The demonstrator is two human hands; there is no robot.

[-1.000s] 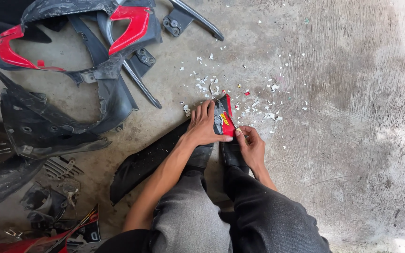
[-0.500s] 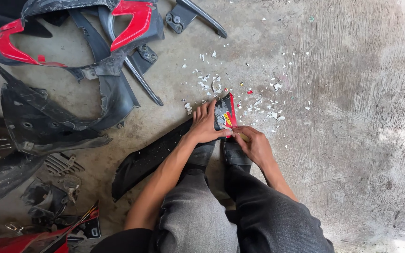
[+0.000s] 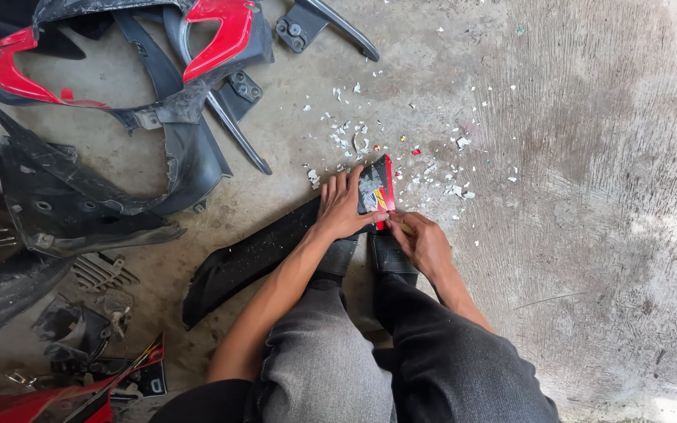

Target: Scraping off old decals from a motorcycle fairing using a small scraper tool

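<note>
Left hand [image 3: 344,205] fingers spread flat, pinning long black textured plastic panel [image 3: 276,247] (red end, sticker) on rough concrete floor [image 3: 589,157]; right hand [image 3: 425,241] pinches small tool there. White flakes [image 3: 354,141] scattered.

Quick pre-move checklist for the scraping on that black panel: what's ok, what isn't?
1. Left hand flat on the black panel, pinning it: ok.
2. Right hand at the sticker edge, gripping a small tool: cannot tell what tool, mostly hidden.
3. Left fingers close beside the working edge: not ok, little margin.
4. Panel lying flat on the concrete floor: ok.
5. White chips scattered ahead of the panel: not ok, untidy.
6. Other red and black body panels apart from the hands: ok.
</note>
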